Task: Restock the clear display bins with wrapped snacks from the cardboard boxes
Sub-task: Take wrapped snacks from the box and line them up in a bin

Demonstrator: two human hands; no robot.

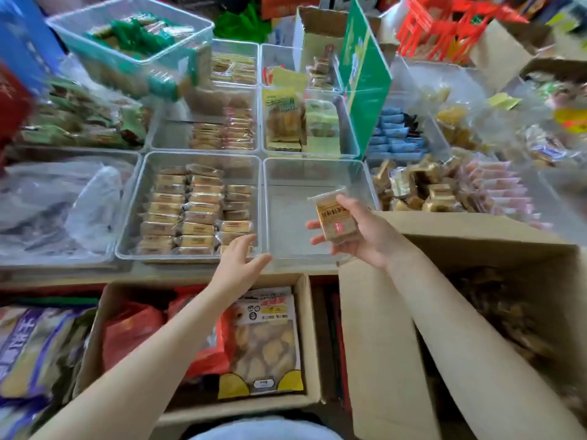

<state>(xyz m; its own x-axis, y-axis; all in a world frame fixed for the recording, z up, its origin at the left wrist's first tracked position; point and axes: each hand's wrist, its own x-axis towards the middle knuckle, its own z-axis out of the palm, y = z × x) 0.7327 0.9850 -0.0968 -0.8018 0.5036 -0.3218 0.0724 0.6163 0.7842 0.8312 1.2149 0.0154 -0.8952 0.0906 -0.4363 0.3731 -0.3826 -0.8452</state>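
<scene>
My right hand (355,236) grips a brown wrapped snack (332,214) over an empty clear bin (314,173) in the front row. My left hand (238,262) reaches with relaxed fingers to the front rim between that bin and the clear bin (203,160) on its left, which holds rows of tan wrapped snacks. A large open cardboard box (381,328) stands under my right forearm, with brown wrapped snacks inside at its right. A smaller cardboard box (305,312) below my left arm holds a white snack bag and red packets.
More clear bins of wrapped snacks fill the rows behind and to the right. A green sign (365,77) stands upright among them. A bin with crumpled clear plastic (63,204) sits at the left. Purple bags (28,347) lie at the lower left, red crates (444,23) at the back.
</scene>
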